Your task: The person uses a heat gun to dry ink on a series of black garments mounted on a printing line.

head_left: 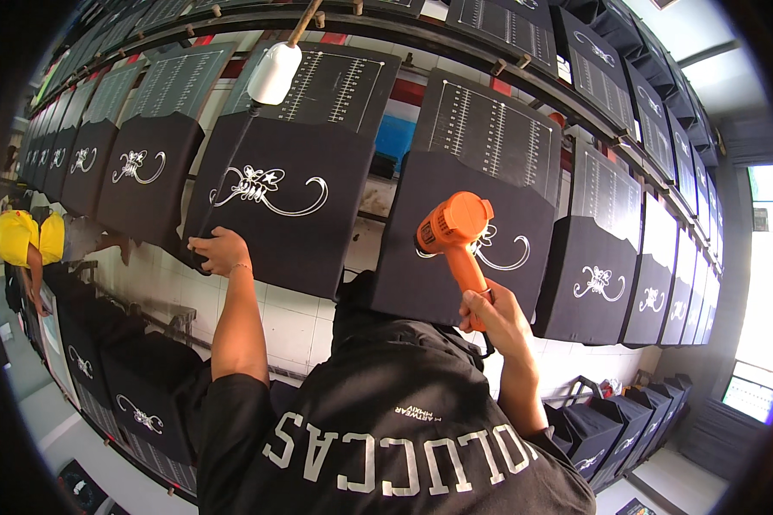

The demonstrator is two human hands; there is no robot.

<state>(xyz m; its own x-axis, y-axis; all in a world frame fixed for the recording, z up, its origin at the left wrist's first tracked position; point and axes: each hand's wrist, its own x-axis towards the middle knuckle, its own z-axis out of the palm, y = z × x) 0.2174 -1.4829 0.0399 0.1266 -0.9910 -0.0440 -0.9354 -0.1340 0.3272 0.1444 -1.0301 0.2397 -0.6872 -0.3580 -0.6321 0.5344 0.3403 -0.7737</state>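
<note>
My right hand (pixel 500 319) is closed around the handle of an orange heat gun (pixel 457 225). The gun is held over a black fabric piece (pixel 507 283) with a white swirl print, stretched on a sloping board, and covers part of the print. To the left, my left hand (pixel 223 251) has its fingers bent around what appears to be a thin dark cord (pixel 232 163), at the lower left edge of another printed black piece (pixel 292 249). The cord runs up to a white, rounded piece (pixel 275 74) hanging from a brown rod. Whether those fingers also grip fabric cannot be seen.
Long rows of similar boards (pixel 331 86) with printed black fabric stretch left and right, with wooden rails (pixel 386 27) above them. Behind me on both sides stand more boards (pixel 142 412). At the far left works a person in a yellow top (pixel 51 239). Pale tiled flooring (pixel 292 330) lies below.
</note>
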